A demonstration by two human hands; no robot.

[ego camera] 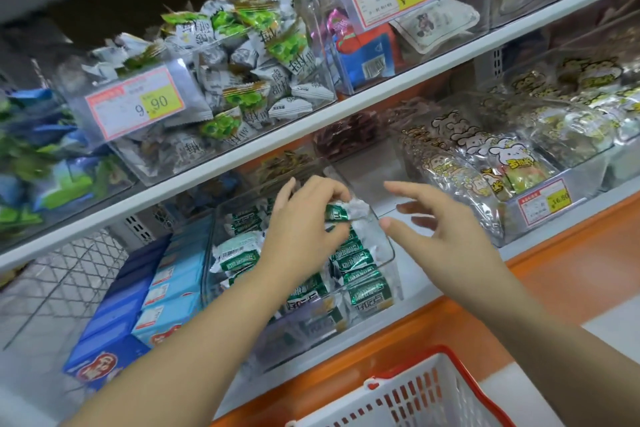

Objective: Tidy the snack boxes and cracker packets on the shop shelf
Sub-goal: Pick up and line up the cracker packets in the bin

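Observation:
A clear plastic bin (389,255) on the lower shelf holds several green and white cracker packets (363,282). My left hand (304,218) reaches into the bin and pinches one green packet (341,211) by its crinkled white end, near the bin's back. My right hand (440,222) hovers just right of the bin with its fingers spread and straight, holding nothing. Blue snack boxes (138,298) lie in rows to the left of the bin.
A red and white shopping basket (419,399) sits below at the bottom edge. Clear bins of wrapped sweets (214,80) fill the upper shelf above a white shelf rail (346,114). Bagged snacks (460,163) with a price tag (543,204) stand to the right.

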